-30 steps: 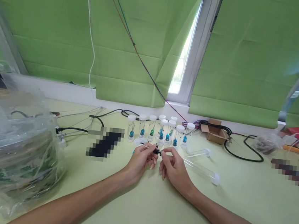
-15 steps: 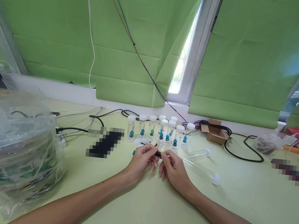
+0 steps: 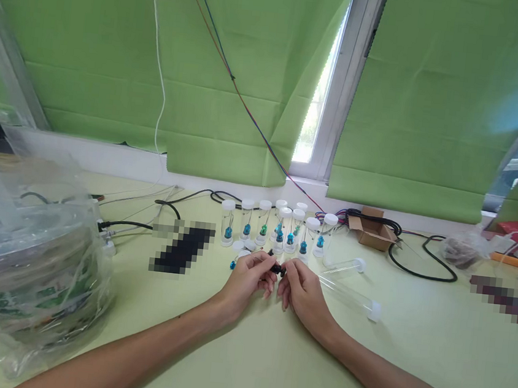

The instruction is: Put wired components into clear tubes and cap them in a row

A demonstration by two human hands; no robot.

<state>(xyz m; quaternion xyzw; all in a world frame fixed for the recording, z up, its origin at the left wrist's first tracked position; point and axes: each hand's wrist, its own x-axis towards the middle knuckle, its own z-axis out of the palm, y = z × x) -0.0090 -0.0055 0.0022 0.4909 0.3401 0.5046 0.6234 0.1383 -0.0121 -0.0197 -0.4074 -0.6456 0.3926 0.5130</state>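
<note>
My left hand [image 3: 246,282] is closed on a small black part [image 3: 275,268], pinched between thumb and fingers at the middle of the table. From the right, my right hand [image 3: 302,288] meets it, its closed fingertips on the part's right end, where a bit of green shows. Just behind both hands stand several clear capped tubes [image 3: 263,222] with small blue or green pieces and thin wires inside. Two clear tubes [image 3: 350,295] lie on their sides right of my right hand. A small blue piece [image 3: 232,265] and white caps [image 3: 238,246] are beside my left hand.
A plastic-wrapped round bundle [image 3: 34,263] fills the left side of the table [image 3: 250,366]. Behind the tubes are black cables [image 3: 421,274] and an open cardboard box [image 3: 372,235]. A bagged item [image 3: 464,247] lies at the right.
My right fingertips have shifted slightly right along the black part, and more of its right end shows. The standing tubes have not moved.
</note>
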